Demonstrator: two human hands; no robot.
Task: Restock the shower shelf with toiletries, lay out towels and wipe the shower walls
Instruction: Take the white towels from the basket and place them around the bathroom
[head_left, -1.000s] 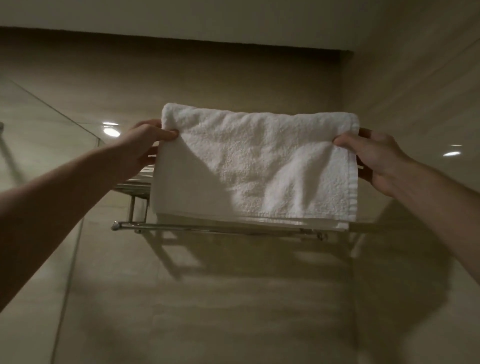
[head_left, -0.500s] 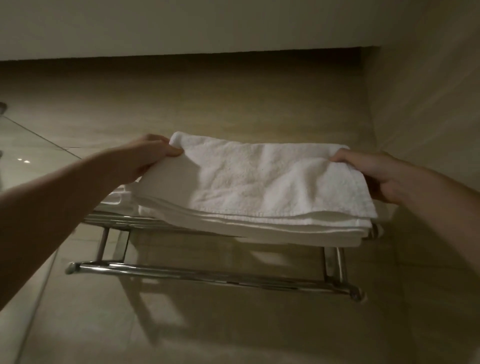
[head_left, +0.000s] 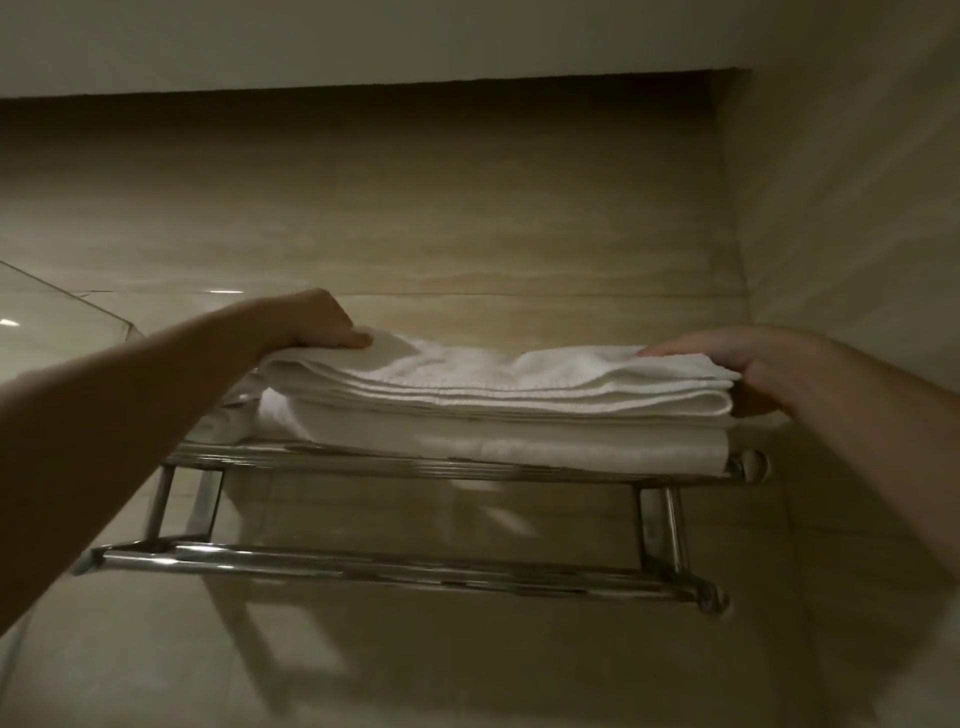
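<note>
A folded white towel (head_left: 519, 382) lies flat on top of another folded white towel (head_left: 519, 441) on the chrome wall rack (head_left: 415, 465). My left hand (head_left: 317, 325) grips the top towel's left end, thumb on its upper face. At the right end my right hand (head_left: 748, 364) holds the towel's edge, thumb on top and fingers tucked underneath. Both arms reach up to the rack.
A chrome hanging bar (head_left: 389, 566) runs below the rack, held by two brackets. Beige tiled wall (head_left: 467, 208) lies behind, with a side wall (head_left: 857, 234) close on the right. A glass shower panel (head_left: 62, 322) stands at the left.
The towel was held upright in front of the rack, then tipped flat and lowered onto the stack. Both hands kept hold of its ends. The view has tilted upward.
</note>
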